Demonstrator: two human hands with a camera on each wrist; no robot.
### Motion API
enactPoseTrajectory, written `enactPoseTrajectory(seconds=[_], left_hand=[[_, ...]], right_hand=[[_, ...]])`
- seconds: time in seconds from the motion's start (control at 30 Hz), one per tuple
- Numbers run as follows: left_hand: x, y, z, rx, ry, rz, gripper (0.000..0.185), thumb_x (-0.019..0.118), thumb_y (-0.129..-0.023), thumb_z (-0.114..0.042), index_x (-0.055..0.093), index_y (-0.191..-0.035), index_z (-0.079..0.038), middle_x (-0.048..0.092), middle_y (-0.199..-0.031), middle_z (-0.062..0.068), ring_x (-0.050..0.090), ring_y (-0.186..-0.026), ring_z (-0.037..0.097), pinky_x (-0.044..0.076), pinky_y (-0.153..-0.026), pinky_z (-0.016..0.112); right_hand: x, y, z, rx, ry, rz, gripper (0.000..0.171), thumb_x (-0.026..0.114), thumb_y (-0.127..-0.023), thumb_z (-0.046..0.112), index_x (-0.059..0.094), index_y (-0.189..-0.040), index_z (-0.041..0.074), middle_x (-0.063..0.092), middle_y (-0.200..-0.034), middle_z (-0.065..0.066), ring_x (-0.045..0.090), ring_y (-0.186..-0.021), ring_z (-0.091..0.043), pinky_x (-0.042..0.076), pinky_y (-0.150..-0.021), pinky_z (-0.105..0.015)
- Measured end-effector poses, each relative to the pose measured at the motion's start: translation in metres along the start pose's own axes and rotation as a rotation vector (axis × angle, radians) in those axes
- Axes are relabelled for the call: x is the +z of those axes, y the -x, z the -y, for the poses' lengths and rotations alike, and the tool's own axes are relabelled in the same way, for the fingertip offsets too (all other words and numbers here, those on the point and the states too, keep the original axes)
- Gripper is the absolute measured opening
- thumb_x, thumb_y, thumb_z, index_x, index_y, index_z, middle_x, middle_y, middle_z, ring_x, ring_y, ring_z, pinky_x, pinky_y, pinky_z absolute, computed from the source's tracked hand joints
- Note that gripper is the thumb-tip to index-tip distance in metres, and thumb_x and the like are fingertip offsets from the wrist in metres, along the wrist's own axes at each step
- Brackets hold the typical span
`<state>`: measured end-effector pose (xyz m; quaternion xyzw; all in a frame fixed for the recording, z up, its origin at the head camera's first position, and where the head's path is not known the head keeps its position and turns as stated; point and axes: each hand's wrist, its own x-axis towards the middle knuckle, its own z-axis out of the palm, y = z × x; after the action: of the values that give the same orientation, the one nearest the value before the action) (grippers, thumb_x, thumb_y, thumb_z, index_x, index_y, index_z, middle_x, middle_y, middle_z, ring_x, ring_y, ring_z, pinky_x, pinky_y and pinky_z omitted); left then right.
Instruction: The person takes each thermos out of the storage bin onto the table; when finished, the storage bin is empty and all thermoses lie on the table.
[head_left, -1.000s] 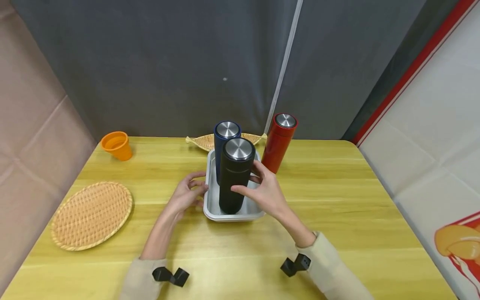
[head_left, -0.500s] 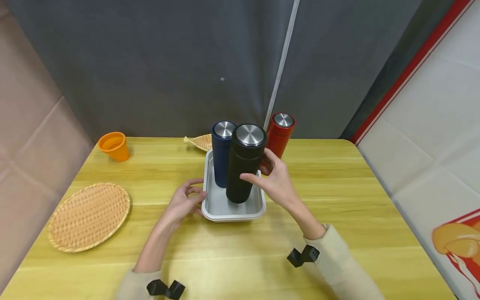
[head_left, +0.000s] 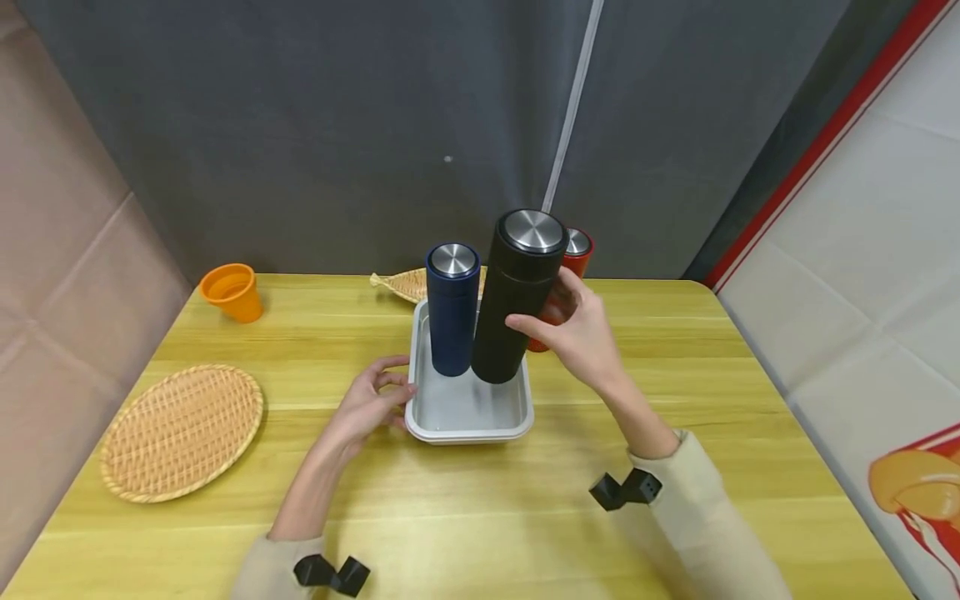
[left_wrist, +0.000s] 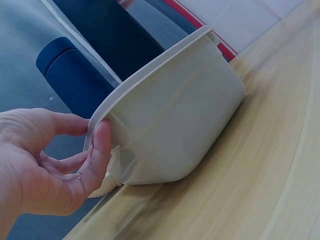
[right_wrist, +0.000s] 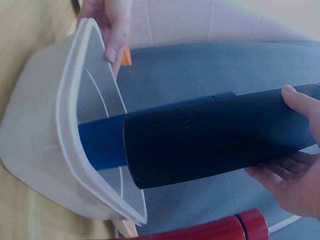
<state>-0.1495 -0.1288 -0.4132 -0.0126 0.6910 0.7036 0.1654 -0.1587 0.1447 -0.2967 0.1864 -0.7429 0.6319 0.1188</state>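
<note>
My right hand grips a black vacuum flask with a silver lid, thumb on the near side and fingers round the far side. The flask tilts a little, its base just above the bin's opening in the right wrist view. A blue flask stands upright inside the deep white bin. At the bin's left wall, my left hand pinches the rim between thumb and fingers, as the left wrist view shows. Behind the black flask, a red flask is partly hidden.
A fish-shaped woven basket lies behind the bin, partly covered by the flasks. At the left are an orange cup and an oval woven tray on the wooden table. A grey curtain hangs beyond the table's back edge.
My right hand has lifted the black flask from inside the bin, up and to the right, so it now covers most of the red flask. My left hand has stayed at the bin's rim.
</note>
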Motion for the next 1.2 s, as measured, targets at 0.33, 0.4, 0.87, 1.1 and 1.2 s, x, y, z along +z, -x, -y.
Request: enactPoseTrajectory(seconds=[0.33, 0.4, 0.87, 1.1, 1.2], left_hand=[[0.001, -0.001, 0.001, -0.008, 0.005, 0.005, 0.054, 0.06, -0.092, 0.001, 0.039, -0.141, -0.003, 0.053, -0.111, 0.021, 0.061, -0.077, 0.023, 0.056, -0.054, 0.032], [0.0, 0.0, 0.001, -0.007, 0.009, 0.007, 0.054, 0.06, -0.092, 0.001, 0.039, -0.141, -0.003, 0.054, -0.11, 0.02, 0.06, -0.077, 0.023, 0.056, -0.054, 0.032], [0.001, -0.001, 0.0, -0.015, 0.018, 0.006, 0.054, 0.06, -0.092, 0.002, 0.038, -0.141, -0.004, 0.053, -0.112, 0.022, 0.061, -0.077, 0.022, 0.055, -0.053, 0.029], [0.001, -0.001, 0.0, -0.012, 0.02, 0.011, 0.054, 0.06, -0.092, 0.002, 0.039, -0.141, -0.004, 0.054, -0.108, 0.019, 0.061, -0.076, 0.021, 0.055, -0.053, 0.03], [0.001, 0.0, 0.0, -0.01, 0.021, 0.009, 0.054, 0.06, -0.091, 0.002, 0.039, -0.141, -0.004, 0.054, -0.107, 0.017, 0.061, -0.076, 0.021, 0.056, -0.053, 0.031]], right_hand=[[-0.023, -0.001, 0.001, -0.011, 0.046, -0.069, 0.055, 0.079, -0.075, -0.004, 0.056, -0.125, -0.002, 0.062, -0.115, -0.01, 0.061, -0.102, -0.022, 0.054, -0.086, -0.031], [-0.026, 0.0, 0.001, -0.011, 0.057, -0.077, 0.054, 0.079, -0.076, -0.003, 0.056, -0.125, -0.002, 0.062, -0.115, -0.009, 0.061, -0.102, -0.022, 0.054, -0.086, -0.03], [-0.05, 0.002, -0.008, -0.004, 0.134, -0.131, 0.05, 0.077, -0.078, -0.001, 0.058, -0.124, -0.001, 0.063, -0.111, -0.005, 0.06, -0.1, -0.018, 0.054, -0.083, -0.023], [-0.06, 0.003, -0.013, 0.017, 0.163, -0.153, 0.051, 0.078, -0.079, 0.001, 0.057, -0.126, 0.0, 0.063, -0.112, -0.005, 0.06, -0.103, -0.017, 0.053, -0.083, -0.021], [-0.063, 0.004, -0.018, 0.027, 0.177, -0.161, 0.052, 0.078, -0.079, 0.002, 0.057, -0.127, 0.0, 0.063, -0.113, -0.005, 0.06, -0.103, -0.016, 0.053, -0.083, -0.021]])
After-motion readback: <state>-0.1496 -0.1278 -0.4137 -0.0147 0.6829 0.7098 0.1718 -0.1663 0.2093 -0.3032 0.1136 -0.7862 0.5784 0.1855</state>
